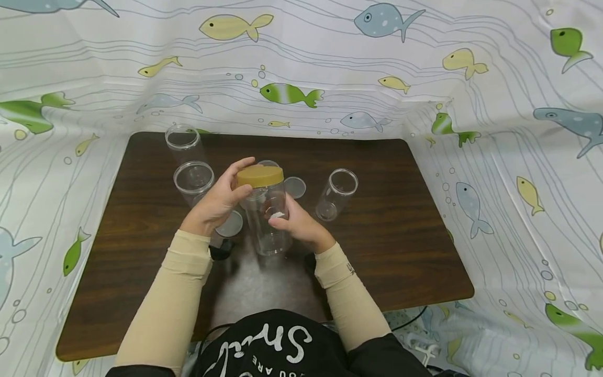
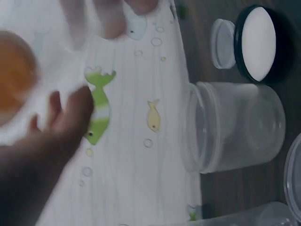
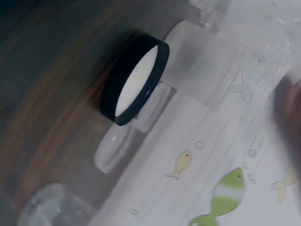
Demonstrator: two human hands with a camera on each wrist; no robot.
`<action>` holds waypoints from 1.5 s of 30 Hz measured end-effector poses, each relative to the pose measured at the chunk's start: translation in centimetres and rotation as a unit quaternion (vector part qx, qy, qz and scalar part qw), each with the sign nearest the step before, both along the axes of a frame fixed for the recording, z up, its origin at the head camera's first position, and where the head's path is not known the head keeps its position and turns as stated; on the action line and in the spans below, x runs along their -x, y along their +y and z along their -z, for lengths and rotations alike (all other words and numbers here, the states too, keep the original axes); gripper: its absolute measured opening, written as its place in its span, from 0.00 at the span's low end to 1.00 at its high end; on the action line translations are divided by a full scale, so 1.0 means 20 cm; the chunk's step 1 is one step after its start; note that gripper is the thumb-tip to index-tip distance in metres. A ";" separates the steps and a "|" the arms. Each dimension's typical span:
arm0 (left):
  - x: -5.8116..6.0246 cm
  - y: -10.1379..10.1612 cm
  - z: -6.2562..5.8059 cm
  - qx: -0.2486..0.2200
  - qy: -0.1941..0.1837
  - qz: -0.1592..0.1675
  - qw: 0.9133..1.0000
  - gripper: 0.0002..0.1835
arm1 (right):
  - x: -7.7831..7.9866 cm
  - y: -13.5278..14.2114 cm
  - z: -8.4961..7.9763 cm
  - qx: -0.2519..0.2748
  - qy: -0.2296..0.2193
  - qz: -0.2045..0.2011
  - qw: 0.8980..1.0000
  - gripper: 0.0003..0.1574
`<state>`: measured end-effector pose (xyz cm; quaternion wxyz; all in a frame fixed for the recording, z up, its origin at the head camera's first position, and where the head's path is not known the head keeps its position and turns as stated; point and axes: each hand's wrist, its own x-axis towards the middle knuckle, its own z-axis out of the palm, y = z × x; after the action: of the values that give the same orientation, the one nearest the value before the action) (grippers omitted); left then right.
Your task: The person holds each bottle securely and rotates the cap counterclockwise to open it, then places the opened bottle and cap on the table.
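In the head view a tall clear jar with a yellow screw lid is held up, slightly tilted, above the table's middle. My left hand grips the lid, thumb at the near side and fingers at the far side. Around the jar's body my right hand curls, its thumb in front. A small white patch shows beside that thumb; I cannot tell what it is. The left wrist view has the lid as an orange blur at its left edge. Only a blurred bit of my right hand enters the right wrist view.
Two lidless clear jars, one near and one far, stand on the left of the brown table. Another jar is at right. Clear discs and a black lid with white lining lie mid-table.
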<state>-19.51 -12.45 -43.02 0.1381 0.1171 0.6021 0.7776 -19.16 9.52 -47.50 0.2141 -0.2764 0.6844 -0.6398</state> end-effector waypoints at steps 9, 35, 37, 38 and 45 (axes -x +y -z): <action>0.05 -0.02 0.06 -0.122 0.057 0.154 0.979 0.64 | 0.01 -0.01 0.05 0.169 -0.141 -0.214 0.952 0.68; 0.01 0.03 -0.06 0.106 0.038 -0.083 0.990 0.41 | 0.01 -0.06 0.01 -0.132 0.115 0.132 0.976 0.60; 0.02 0.03 -0.06 0.110 0.052 -0.090 0.989 0.41 | 0.01 -0.06 0.01 -0.134 0.122 0.142 0.973 0.62; 0.02 0.03 -0.07 0.116 0.057 -0.094 0.987 0.40 | 0.01 -0.06 0.01 -0.131 0.123 0.146 0.973 0.62; 0.00 0.03 -0.10 0.163 0.057 -0.139 0.975 0.33 | 0.02 -0.05 0.03 -0.148 0.159 0.167 0.962 0.62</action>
<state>-19.56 -11.81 -41.04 0.0110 0.0522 0.7381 0.6725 -19.53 8.51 -48.03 0.0314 -0.2213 0.8333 -0.5056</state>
